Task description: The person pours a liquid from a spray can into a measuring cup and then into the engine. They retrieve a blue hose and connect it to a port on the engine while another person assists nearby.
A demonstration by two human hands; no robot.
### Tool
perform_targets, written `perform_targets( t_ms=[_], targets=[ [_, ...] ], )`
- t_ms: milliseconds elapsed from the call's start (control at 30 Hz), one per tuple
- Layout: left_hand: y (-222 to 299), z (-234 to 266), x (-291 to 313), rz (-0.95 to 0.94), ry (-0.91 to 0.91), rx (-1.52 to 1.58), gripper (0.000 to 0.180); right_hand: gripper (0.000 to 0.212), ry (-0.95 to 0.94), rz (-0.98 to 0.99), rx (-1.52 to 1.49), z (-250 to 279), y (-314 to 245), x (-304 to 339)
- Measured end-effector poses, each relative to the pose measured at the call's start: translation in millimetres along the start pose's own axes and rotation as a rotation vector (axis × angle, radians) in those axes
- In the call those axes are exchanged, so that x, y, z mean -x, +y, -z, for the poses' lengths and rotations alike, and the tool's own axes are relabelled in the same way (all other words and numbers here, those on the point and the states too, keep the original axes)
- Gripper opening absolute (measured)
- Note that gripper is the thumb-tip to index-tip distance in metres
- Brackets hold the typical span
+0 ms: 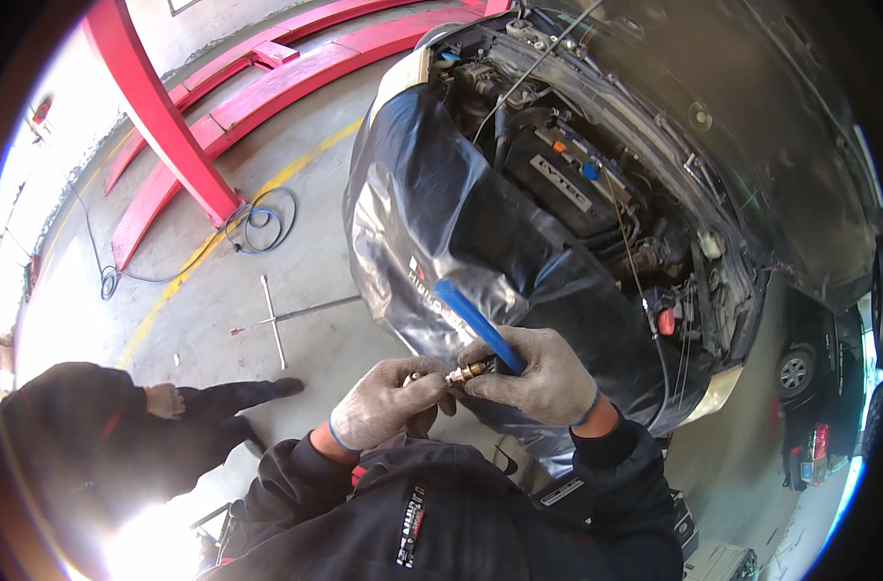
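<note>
"Holding what, in front of the chest?"
"A metal fitting [471,371], brass-coloured, beside the draped car [412,208]. The right hand [548,376] is closed around it and a blue tube [475,320]; whether those two join, I can't tell. The left hand [381,399] is curled in at the fitting's tip, pinching a small shiny piece [414,379] too hidden to identify."
"How will the fitting handle?"
"Light and stiff, I'd judge, slippery through gloves, perhaps fragile at the narrow end. Grip the thicker middle. The tube looks smooth and probably flexes."
"Any writing?"
"Pale lettering on the black cover sheet [519,247], partly hidden behind the tube; a nameplate [562,184] on the engine; white lettering down the jacket [364,523]."
</note>
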State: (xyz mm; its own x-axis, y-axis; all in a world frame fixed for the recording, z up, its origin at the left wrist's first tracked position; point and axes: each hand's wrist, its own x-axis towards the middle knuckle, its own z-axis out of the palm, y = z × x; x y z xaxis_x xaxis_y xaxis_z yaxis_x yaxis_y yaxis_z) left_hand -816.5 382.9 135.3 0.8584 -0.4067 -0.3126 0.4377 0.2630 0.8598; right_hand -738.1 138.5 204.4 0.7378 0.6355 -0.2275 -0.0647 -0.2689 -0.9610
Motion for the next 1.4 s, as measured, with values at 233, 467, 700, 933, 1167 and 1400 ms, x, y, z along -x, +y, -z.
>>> perform_targets(
  t_ms=[233, 467, 700, 933, 1167, 1400],
  targets=[
    [32.9, 72.6, -117.6, 0.031, -0.184, 0.053, 0.059, 0.031, -0.048, -0.215, -0.137, 53.7, -16.7, -96.8],
    [58.2, 90.4, -196.4, 0.091, -0.371, 0.206, 0.053, 0.047, 0.148, -0.182, -0.099, 87.7, -4.7, -136.5],
    [65.8, 74.7, -227.1, -0.146, -0.214, 0.496, 0.048, 0.053, 0.274, -0.223, -0.222, 95.4, 13.8, -93.2],
    [76.7, 27.5, -213.4, -0.223, -0.048, 0.566, 0.045, 0.039, 0.505, 0.289, -0.267, 106.2, 11.5, -38.5],
    [91.9, -19.9, -189.1, -0.446, 0.026, 0.296, 0.030, 0.028, 0.990, 0.523, -0.213, 126.6, 1.6, 27.1],
    [99.5, -59.6, -165.4, -0.434, -0.090, 0.400, 0.047, 0.028, 1.165, 0.882, -0.048, 144.8, 22.1, 39.2]
  ],
)
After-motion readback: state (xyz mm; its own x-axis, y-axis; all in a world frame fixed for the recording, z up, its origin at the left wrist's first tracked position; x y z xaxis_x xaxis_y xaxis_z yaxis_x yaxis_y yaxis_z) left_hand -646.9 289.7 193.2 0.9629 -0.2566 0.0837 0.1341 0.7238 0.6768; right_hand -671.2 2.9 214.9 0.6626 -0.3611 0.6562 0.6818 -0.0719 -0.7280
